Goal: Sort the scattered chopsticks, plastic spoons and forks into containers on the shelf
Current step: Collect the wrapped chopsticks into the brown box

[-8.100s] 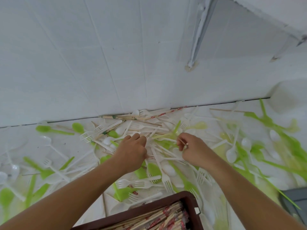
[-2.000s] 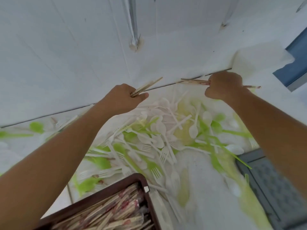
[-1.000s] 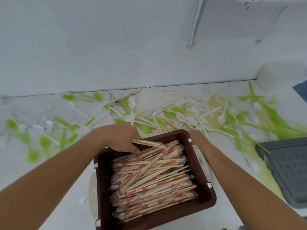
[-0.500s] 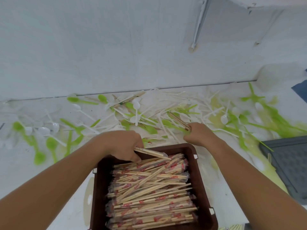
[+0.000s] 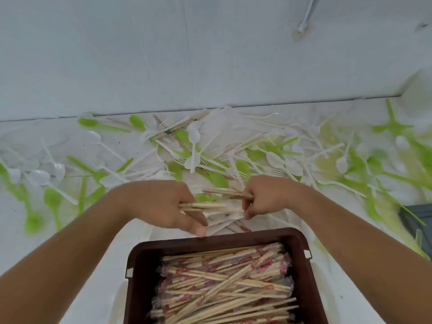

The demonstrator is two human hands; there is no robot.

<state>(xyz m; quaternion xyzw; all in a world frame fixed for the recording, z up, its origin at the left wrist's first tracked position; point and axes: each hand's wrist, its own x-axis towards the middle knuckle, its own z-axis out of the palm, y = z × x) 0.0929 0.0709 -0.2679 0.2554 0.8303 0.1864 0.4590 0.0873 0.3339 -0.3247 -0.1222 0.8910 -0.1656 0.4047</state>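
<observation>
brown container point(image 5: 301, 272) sits at the near edge of the white shelf point(image 5: 131, 232), packed with chopsticks point(image 5: 224, 284), some bare, many in red-printed wrappers, lying mostly crosswise. a dark grey tray point(image 5: 418, 220) shows at the right edge; its contents are out of view.

beyond the container's far rim both hands meet. left hand point(image 5: 163, 204) curls round a few loose chopsticks point(image 5: 208, 205) pointing right, its thumb tip just at the rim; contact there cannot be told. right hand point(image 5: 268, 197) pinches another small bundle point(image 5: 222, 192) pointing left. the two bundles lie just beside each other.

plastic spoons and forks point(image 5: 194, 146), white and green, cover the shelf up to the wall point(image 5: 210, 54), with one wrapped pair point(image 5: 180, 127) near the wall seam. bare shelf shows only left and right of the container.

half a second ago the left hand hung over the container's far left corner and the right reached into the pile; both have since come together.
</observation>
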